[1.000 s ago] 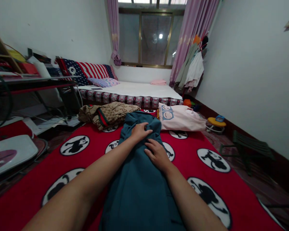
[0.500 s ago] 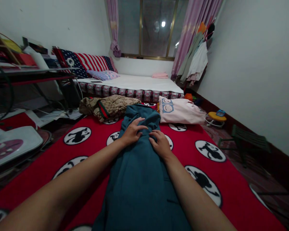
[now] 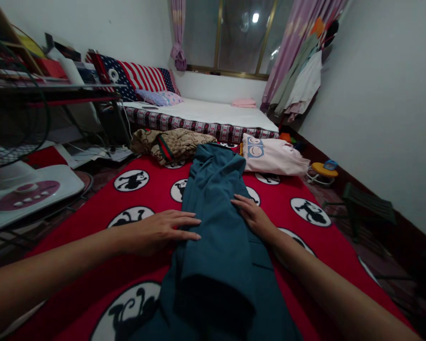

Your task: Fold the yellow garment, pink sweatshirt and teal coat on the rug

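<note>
A teal garment [image 3: 216, 227] lies lengthwise on a red blanket [image 3: 92, 213] printed with black-and-white round figures. My left hand [image 3: 159, 229] rests flat with fingers stretched out, its fingertips on the garment's left edge. Flat and open, my right hand [image 3: 256, 215] presses on the garment's right side. Neither hand holds anything.
A brown patterned garment [image 3: 173, 143] and a pink garment with cartoon faces [image 3: 271, 157] lie at the blanket's far end. Beyond them is a low bed [image 3: 206, 116]. A fan [image 3: 10, 113] and shelves stand at left; a small green stool [image 3: 367, 208] at right.
Both hands have slid back toward me along the teal garment and moved apart to its two edges. The view has shifted lower and closer.
</note>
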Tool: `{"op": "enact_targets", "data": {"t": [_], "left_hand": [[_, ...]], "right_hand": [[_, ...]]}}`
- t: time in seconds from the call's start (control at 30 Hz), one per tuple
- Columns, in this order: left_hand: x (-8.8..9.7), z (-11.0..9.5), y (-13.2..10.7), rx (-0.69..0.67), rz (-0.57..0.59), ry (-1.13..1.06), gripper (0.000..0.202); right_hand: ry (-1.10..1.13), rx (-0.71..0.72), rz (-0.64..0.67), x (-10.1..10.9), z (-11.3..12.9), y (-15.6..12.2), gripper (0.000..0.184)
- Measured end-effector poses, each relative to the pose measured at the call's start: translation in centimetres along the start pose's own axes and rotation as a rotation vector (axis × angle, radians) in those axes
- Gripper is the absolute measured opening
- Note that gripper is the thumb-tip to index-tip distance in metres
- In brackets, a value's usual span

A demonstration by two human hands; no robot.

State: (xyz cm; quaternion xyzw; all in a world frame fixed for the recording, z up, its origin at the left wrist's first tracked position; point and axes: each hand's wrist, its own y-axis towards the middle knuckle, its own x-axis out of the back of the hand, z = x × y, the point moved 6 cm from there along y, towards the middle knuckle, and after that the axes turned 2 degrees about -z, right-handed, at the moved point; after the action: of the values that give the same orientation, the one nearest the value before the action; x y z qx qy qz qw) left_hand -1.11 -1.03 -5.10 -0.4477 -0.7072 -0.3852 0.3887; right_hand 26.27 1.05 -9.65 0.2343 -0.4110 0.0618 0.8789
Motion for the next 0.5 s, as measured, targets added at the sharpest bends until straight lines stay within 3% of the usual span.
{"op": "enact_targets", "data": {"t": [0.13,0.23,0.37,0.5], "left_hand": [[0.5,-1.6,-0.9,-0.021,0.056,-0.019,0.078],[0.1,-2.2,-0.4,-0.079,0.075,-0.047,0.080],[-0.2,-2.9,0.9,-0.177,0.039,-0.105,0.064],[-0.7,-3.9,1.2,-0.248,0.058,-0.117,0.048]], "right_hand": [[-0.092,0.062,0.194,3.5,2.1,-7.6,0.052],[-0.151,0.170,0.311,5.1,4.1,-11.1,0.064],[-0.123,0.280,0.434,4.0,7.4,-11.4,0.073],[-0.005,0.318,0.551,1.7,10.3,-9.8,0.060]]}}
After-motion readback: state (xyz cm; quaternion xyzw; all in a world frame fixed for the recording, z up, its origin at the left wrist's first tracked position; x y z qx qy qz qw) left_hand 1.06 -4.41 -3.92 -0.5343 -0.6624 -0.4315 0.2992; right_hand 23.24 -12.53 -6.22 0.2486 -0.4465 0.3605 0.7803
